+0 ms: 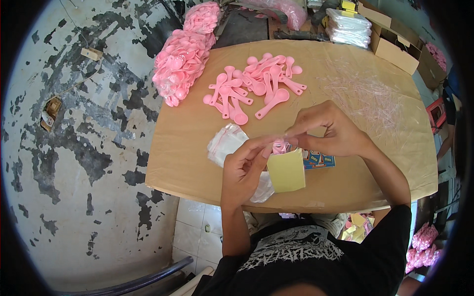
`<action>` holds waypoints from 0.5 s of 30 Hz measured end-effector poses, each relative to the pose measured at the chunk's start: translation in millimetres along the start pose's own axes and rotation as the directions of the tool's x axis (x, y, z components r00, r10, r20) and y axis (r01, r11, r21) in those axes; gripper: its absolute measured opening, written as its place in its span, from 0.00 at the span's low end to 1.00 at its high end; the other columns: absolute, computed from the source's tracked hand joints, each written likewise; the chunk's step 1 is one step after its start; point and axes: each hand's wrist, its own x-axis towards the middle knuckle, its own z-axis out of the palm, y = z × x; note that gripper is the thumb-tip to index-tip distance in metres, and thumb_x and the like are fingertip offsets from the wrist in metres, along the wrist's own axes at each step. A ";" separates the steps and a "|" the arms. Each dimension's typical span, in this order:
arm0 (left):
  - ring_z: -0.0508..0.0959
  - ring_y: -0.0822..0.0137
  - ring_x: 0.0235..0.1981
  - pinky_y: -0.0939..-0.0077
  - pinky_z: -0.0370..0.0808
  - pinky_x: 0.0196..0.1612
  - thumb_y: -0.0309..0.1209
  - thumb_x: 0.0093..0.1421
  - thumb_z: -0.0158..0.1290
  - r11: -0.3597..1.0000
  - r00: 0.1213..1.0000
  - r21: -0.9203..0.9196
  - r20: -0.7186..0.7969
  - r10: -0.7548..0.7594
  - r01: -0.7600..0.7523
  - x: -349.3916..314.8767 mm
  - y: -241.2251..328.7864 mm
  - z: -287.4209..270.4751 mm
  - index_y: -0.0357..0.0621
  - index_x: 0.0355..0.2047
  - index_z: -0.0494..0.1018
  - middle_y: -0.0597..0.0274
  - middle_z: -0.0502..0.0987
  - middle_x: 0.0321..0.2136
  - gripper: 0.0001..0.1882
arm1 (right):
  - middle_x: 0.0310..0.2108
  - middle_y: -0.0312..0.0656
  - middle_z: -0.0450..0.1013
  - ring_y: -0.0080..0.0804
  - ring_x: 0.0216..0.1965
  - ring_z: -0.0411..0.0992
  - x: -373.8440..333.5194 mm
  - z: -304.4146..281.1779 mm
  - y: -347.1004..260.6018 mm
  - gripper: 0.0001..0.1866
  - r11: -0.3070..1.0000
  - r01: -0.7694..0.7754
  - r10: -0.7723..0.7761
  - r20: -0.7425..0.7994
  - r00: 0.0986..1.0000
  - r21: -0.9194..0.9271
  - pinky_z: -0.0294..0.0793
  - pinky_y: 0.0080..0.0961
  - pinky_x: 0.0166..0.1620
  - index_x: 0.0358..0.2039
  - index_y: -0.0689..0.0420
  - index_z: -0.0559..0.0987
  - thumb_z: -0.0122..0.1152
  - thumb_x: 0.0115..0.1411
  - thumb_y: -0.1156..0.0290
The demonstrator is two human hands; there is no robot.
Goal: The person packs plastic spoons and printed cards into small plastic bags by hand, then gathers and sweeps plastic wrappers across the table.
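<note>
Over a brown table point(182, 148), we hold a clear packet point(279, 140) by its top, our left hand point(243, 171) and our right hand point(335, 129) each pinched narrow on it, thumb against forefinger, so that it sits between the two, closer to the left palm. A pink piece point(280, 147) shows just below the pinch, and a yellow card point(287, 171) sits lower, just beside the left hand and apart from the right palm. Past our knuckles lie loose pink spoons point(274, 101), with clear bags point(224, 143) beside our left hand, blue cards point(321, 160) partly behind the yellow one and thin clear strands point(373, 96) beyond our right hand.
</note>
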 end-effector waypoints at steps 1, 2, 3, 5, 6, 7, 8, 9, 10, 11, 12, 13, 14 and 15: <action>0.78 0.77 0.39 0.83 0.76 0.39 0.21 0.68 0.47 0.998 0.999 0.057 0.019 0.038 -0.039 0.1 -1.8 -2.7 0.34 0.52 0.73 0.59 0.80 0.40 0.13 | 0.32 0.41 0.81 0.25 0.31 0.76 -1.2 -4.3 4.4 0.14 0.990 0.123 -0.120 0.045 0.992 -0.072 0.74 0.24 0.37 0.39 0.55 0.86 0.62 0.53 0.82; 0.79 0.78 0.36 0.84 0.76 0.37 0.18 0.67 0.47 0.990 0.996 0.113 0.041 0.075 -0.079 0.1 -3.3 -4.5 0.35 0.51 0.74 0.60 0.81 0.37 0.13 | 0.33 0.41 0.81 0.25 0.32 0.76 -1.7 -7.3 7.5 0.16 0.959 0.247 -0.235 0.097 0.967 -0.137 0.74 0.24 0.38 0.40 0.55 0.86 0.60 0.52 0.83; 0.79 0.78 0.36 0.84 0.76 0.37 0.18 0.67 0.47 0.991 0.996 0.111 0.043 0.073 -0.077 0.0 -4.2 -5.2 0.35 0.51 0.74 0.60 0.81 0.37 0.13 | 0.33 0.41 0.81 0.25 0.32 0.76 -1.5 -8.8 8.6 0.16 0.960 0.243 -0.232 0.095 0.968 -0.139 0.74 0.24 0.38 0.40 0.55 0.86 0.60 0.52 0.83; 0.76 0.82 0.30 0.87 0.72 0.32 0.15 0.65 0.46 0.971 0.992 0.201 0.027 0.127 -0.130 0.0 -5.6 -7.7 0.36 0.48 0.76 0.62 0.82 0.34 0.14 | 0.30 0.40 0.81 0.29 0.30 0.74 1.8 -10.7 11.9 0.17 0.914 0.402 -0.391 0.137 0.910 -0.061 0.72 0.27 0.38 0.36 0.54 0.87 0.60 0.47 0.84; 0.76 0.82 0.30 0.87 0.72 0.32 0.15 0.65 0.46 0.971 0.992 0.201 0.026 0.126 -0.129 0.3 -5.7 -9.4 0.36 0.48 0.76 0.62 0.82 0.34 0.14 | 0.30 0.40 0.81 0.29 0.30 0.74 2.4 -12.0 12.7 0.17 0.914 0.401 -0.391 0.138 0.910 -0.059 0.72 0.27 0.38 0.36 0.54 0.87 0.60 0.47 0.84; 0.74 0.82 0.27 0.87 0.69 0.29 0.14 0.65 0.45 0.962 0.986 0.220 0.057 0.154 -0.163 -0.6 -5.1 -11.5 0.35 0.46 0.76 0.63 0.82 0.33 0.14 | 0.29 0.39 0.81 0.31 0.30 0.74 2.4 -12.3 12.3 0.16 0.907 0.418 -0.407 0.151 0.901 -0.049 0.73 0.28 0.39 0.35 0.54 0.87 0.60 0.47 0.84; 0.72 0.82 0.24 0.87 0.66 0.26 0.13 0.64 0.44 0.951 0.979 0.238 0.089 0.182 -0.198 -0.9 -4.6 -13.1 0.35 0.44 0.77 0.63 0.81 0.32 0.14 | 0.28 0.38 0.81 0.33 0.30 0.74 2.1 -12.6 11.9 0.15 0.900 0.435 -0.424 0.163 0.891 -0.038 0.73 0.29 0.40 0.34 0.54 0.87 0.60 0.46 0.84; 0.72 0.82 0.24 0.87 0.66 0.26 0.13 0.64 0.44 0.952 0.980 0.236 0.087 0.179 -0.195 0.6 -3.5 -13.6 0.35 0.44 0.77 0.63 0.81 0.32 0.14 | 0.28 0.38 0.81 0.33 0.30 0.74 2.2 -12.8 11.3 0.15 0.901 0.432 -0.421 0.164 0.892 -0.036 0.73 0.29 0.40 0.34 0.54 0.87 0.60 0.46 0.84; 0.71 0.82 0.24 0.87 0.66 0.26 0.13 0.64 0.44 0.938 0.968 0.244 0.115 0.224 -0.246 2.9 -1.0 -13.7 0.35 0.43 0.77 0.64 0.81 0.31 0.14 | 0.28 0.38 0.81 0.34 0.31 0.74 2.5 -12.4 9.6 0.15 0.898 0.436 -0.422 0.168 0.891 -0.057 0.73 0.29 0.40 0.33 0.54 0.86 0.61 0.45 0.84; 0.71 0.82 0.24 0.87 0.66 0.26 0.13 0.63 0.44 0.922 0.953 0.251 0.142 0.267 -0.296 4.2 0.9 -14.5 0.34 0.42 0.78 0.64 0.81 0.31 0.13 | 0.28 0.38 0.81 0.35 0.31 0.74 2.5 -11.9 7.8 0.14 0.895 0.440 -0.422 0.173 0.890 -0.077 0.74 0.30 0.40 0.32 0.54 0.86 0.61 0.45 0.83; 0.71 0.82 0.24 0.87 0.66 0.26 0.13 0.63 0.44 0.922 0.954 0.251 0.139 0.266 -0.294 3.8 2.5 -18.6 0.34 0.42 0.78 0.64 0.81 0.31 0.13 | 0.28 0.38 0.81 0.35 0.31 0.74 2.1 -11.4 5.9 0.14 0.895 0.439 -0.422 0.175 0.890 -0.074 0.74 0.30 0.40 0.32 0.54 0.86 0.61 0.45 0.83; 0.73 0.82 0.25 0.87 0.69 0.28 0.14 0.63 0.46 0.911 0.949 0.282 0.181 0.258 -0.301 4.8 3.5 -24.7 0.34 0.41 0.77 0.64 0.81 0.30 0.11 | 0.28 0.38 0.81 0.35 0.31 0.74 2.1 -11.9 4.5 0.14 0.895 0.437 -0.417 0.183 0.890 -0.091 0.74 0.30 0.40 0.32 0.55 0.86 0.61 0.45 0.83; 0.75 0.82 0.27 0.86 0.73 0.31 0.15 0.63 0.47 0.899 0.943 0.311 0.223 0.247 -0.309 5.6 4.6 -27.2 0.33 0.40 0.76 0.63 0.80 0.29 0.10 | 0.28 0.38 0.81 0.35 0.31 0.74 1.8 -12.4 2.8 0.14 0.894 0.436 -0.412 0.190 0.891 -0.107 0.74 0.30 0.40 0.32 0.55 0.86 0.61 0.44 0.83; 0.75 0.82 0.27 0.86 0.73 0.31 0.15 0.63 0.47 0.899 0.943 0.310 0.223 0.247 -0.309 5.4 6.1 -25.1 0.33 0.40 0.76 0.63 0.80 0.29 0.10 | 0.28 0.38 0.81 0.35 0.31 0.74 1.3 -13.2 0.5 0.14 0.894 0.435 -0.410 0.190 0.892 -0.108 0.74 0.30 0.40 0.32 0.55 0.86 0.61 0.44 0.83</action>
